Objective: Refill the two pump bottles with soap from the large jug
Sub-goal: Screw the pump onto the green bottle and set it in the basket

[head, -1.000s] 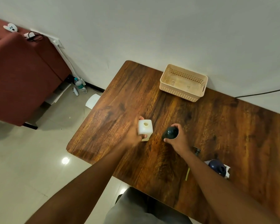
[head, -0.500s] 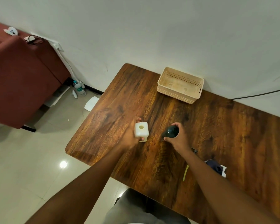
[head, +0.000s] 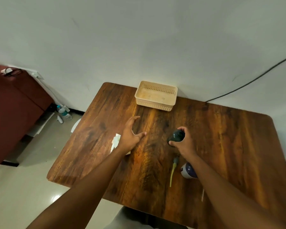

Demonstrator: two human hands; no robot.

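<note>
I keep my right hand (head: 183, 143) clamped around the dark bottle (head: 176, 137) at frame centre to steady it; my left hand (head: 130, 135) hovers spread, empty, above the white bottle (head: 115, 142).

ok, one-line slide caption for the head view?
Right hand grips dark green bottle on wooden table; left hand open beside white bottle.
</note>
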